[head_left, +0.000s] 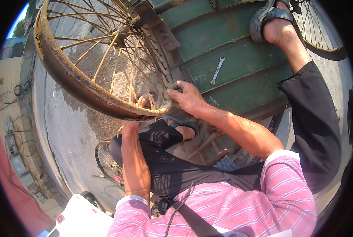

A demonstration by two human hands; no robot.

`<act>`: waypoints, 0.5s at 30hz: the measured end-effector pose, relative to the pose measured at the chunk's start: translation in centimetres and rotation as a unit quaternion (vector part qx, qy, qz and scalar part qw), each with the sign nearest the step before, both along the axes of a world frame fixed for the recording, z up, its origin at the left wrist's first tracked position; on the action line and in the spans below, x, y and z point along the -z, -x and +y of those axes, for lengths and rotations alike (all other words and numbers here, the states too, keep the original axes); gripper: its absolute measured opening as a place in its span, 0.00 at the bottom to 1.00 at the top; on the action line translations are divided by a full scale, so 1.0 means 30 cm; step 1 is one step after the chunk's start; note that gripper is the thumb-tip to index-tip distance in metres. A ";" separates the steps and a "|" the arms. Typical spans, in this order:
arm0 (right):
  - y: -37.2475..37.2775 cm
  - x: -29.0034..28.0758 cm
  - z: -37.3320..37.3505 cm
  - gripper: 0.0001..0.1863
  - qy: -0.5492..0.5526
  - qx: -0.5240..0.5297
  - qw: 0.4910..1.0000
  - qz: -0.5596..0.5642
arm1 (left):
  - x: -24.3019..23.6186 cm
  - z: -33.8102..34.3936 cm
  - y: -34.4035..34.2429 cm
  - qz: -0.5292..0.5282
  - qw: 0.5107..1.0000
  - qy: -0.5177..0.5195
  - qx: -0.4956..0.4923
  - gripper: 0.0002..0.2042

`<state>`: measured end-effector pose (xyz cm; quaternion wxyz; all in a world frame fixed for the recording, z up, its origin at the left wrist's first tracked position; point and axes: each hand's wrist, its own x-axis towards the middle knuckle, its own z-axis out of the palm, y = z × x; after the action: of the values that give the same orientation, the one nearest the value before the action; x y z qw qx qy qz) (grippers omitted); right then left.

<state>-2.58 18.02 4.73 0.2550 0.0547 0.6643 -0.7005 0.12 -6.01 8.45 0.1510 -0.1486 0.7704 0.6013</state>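
Observation:
A rusty spoked wheel (62, 79) with a bare-looking rim stands tilted at the upper left, beside a green ridged metal panel (231, 63). My left hand (143, 100) reaches up behind the near part of the rim. Its fingers curl over the rim's inner side among the spokes, and the rim hides part of the hand. On the wheel's right side, my right hand (187, 98) is closed, thumb and forefinger pinching at the rim's edge. Whether a small part sits between those fingertips, I cannot make out. A double-ended spanner (218, 71) lies on the panel, beyond my right hand.
My one sandalled foot (277, 23) rests on the panel's far right; the other foot (184, 130) is below the wheel. Another spoked wheel (322, 31) is at the upper right. A smaller wheel (105, 158) and a white object (83, 217) lie to the lower left.

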 end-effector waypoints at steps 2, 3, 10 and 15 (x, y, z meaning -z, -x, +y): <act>-0.004 -0.018 0.005 0.19 -0.044 -0.002 0.999 -0.001 | -0.027 0.045 0.019 -0.013 1.000 -0.015 -0.011 0.15; -0.008 -0.013 0.007 0.19 -0.058 -0.004 0.998 0.006 | -0.057 0.105 0.022 -0.025 0.999 -0.038 -0.022 0.17; -0.015 0.015 0.010 0.18 -0.052 -0.011 0.999 -0.001 | -0.018 0.111 0.018 0.028 0.999 -0.023 0.029 0.14; -0.010 0.023 0.009 0.17 -0.038 -0.018 0.999 -0.013 | 0.066 0.035 0.015 -0.042 0.990 -0.131 -0.009 0.14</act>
<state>-2.30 18.31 4.04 0.2738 0.0612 0.6879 -0.6694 -0.33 -4.95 6.47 0.1961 -0.1591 0.6764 0.6919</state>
